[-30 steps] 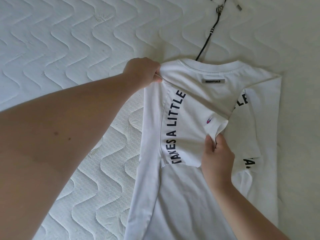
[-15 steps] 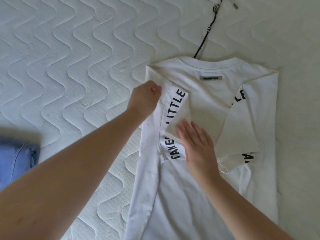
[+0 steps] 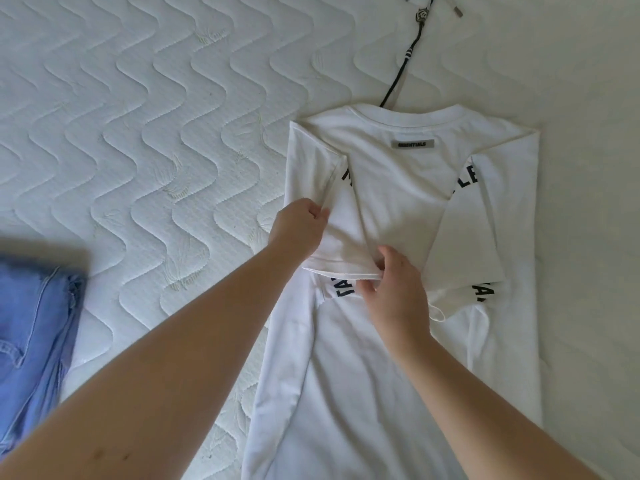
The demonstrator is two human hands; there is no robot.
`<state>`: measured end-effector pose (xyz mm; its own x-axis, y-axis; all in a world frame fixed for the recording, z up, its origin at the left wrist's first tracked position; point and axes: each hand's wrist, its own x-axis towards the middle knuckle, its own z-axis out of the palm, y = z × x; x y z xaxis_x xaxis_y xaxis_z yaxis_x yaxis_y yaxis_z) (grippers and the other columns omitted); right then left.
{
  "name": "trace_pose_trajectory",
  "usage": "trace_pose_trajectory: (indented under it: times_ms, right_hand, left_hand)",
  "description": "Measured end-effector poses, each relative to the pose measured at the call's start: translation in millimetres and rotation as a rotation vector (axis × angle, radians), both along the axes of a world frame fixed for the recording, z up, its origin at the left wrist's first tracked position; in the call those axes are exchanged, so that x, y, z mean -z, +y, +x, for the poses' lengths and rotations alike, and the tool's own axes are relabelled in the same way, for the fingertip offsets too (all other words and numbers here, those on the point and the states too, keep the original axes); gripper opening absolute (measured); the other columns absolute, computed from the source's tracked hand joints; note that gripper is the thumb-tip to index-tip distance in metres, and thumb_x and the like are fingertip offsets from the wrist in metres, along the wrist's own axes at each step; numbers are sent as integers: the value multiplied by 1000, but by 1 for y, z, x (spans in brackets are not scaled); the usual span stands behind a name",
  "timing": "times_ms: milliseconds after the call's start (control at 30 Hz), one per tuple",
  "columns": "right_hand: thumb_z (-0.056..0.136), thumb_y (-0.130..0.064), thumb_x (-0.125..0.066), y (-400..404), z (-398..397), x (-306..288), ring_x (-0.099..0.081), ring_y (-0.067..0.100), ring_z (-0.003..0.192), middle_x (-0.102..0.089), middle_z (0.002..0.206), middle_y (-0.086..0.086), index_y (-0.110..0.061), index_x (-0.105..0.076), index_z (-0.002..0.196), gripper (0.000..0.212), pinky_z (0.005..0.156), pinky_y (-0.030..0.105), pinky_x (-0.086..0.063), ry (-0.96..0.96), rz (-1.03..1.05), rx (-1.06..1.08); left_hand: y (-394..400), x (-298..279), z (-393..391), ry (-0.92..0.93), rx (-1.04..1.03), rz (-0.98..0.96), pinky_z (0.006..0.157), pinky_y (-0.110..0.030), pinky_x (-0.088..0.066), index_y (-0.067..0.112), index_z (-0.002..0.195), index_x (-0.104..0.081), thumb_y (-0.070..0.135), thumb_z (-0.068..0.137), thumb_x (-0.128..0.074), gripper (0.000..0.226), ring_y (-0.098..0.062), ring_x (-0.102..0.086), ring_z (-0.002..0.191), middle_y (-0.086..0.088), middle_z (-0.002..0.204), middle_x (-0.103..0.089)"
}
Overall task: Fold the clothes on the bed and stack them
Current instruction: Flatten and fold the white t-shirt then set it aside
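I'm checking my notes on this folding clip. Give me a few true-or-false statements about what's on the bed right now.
1. The white T-shirt lies with its collar away from the person. True.
2. The left hand lies flat and open on the mattress. False: it pinches the folded sleeve.
3. Blue jeans lie at the left edge. True.
4. The right hand holds the black cord. False: its grip is on the sleeve's hem; the cord lies beyond the collar.

Two bare forearms, bare hands (image 3: 298, 225), no sleeves
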<state>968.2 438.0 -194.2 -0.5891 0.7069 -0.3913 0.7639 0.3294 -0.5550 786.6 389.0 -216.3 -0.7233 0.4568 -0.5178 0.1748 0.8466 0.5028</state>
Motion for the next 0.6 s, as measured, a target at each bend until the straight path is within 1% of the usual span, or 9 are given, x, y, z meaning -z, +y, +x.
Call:
trace_pose_trajectory:
  times_ms: [100, 167, 200, 267, 333, 400, 433, 500, 600]
  right_hand:
    - [96, -37, -52, 1, 2, -7, -61, 33, 92, -66, 91, 6, -14, -58, 101, 24, 71, 38, -40, -10, -43, 156]
    - [99, -36, -45, 1, 5, -8, -58, 36, 82, -55, 70, 4, -14, -47, 81, 28, 62, 38, -31, -49, -41, 207]
    - [98, -33, -45, 2, 5, -7, -57, 36, 80, -50, 67, 1, -14, -44, 79, 26, 61, 36, -27, -61, -56, 223]
    - [95, -32, -49, 2, 7, -4, -58, 34, 85, -53, 73, -2, -15, -46, 88, 19, 61, 35, -26, -58, -98, 218]
    - [92, -43, -56, 2, 9, -3, -61, 30, 94, -62, 90, 0, -15, -50, 106, 31, 66, 35, -36, -60, -105, 114]
    - [90, -51, -57, 1, 12, -1, -58, 26, 104, -63, 107, 3, -16, -52, 120, 46, 80, 35, -43, -140, 4, -65]
    - [91, -50, -56, 1, 13, 1, -55, 27, 106, -60, 110, 5, -16, -55, 121, 45, 85, 36, -42, -181, 100, -130]
    - [95, -44, -51, 4, 13, 1, -53, 29, 104, -57, 108, 9, -14, -62, 113, 37, 87, 36, -39, -179, 201, -154]
    - [96, -42, -48, 4, 9, -2, -57, 30, 92, -63, 94, 12, -10, -62, 92, 35, 76, 36, -37, -77, 106, -56]
  left_hand:
    - [-4, -2, 6, -30, -2, -4, 71, -30, -47, 23, 95, -54, 44, 93, -61, 22, -20, -61, 81, 8, 84, -61]
    - [-4, -3, 9, -1, 4, -29, 75, -34, -52, 22, 98, -57, 38, 93, -62, 18, -22, -63, 84, 2, 94, -66]
    - [-4, -3, 10, 29, -3, -38, 75, -33, -50, 22, 98, -59, 35, 94, -60, 14, -23, -61, 87, 1, 97, -66]
    - [-6, -4, 12, 83, -30, -31, 72, -30, -43, 21, 98, -59, 33, 96, -57, 13, -22, -57, 88, -1, 97, -64]
    - [-7, -3, 16, 114, -47, -17, 71, -30, -39, 19, 97, -58, 34, 97, -55, 15, -23, -56, 86, -1, 95, -63]
    - [-7, -2, 21, 125, -51, -29, 70, -31, -39, 19, 97, -54, 36, 96, -53, 17, -26, -56, 87, -1, 91, -61]
    - [-8, -2, 23, 122, -51, -39, 70, -31, -39, 19, 99, -53, 39, 96, -53, 21, -27, -56, 88, 0, 91, -59]
    - [-7, -2, 28, 104, -35, -41, 74, -34, -42, 15, 109, -52, 42, 94, -57, 31, -28, -57, 95, -2, 97, -60]
    - [-8, -3, 35, 113, -19, -19, 86, -40, -48, 10, 120, -48, 39, 91, -63, 44, -31, -58, 108, -10, 115, -61]
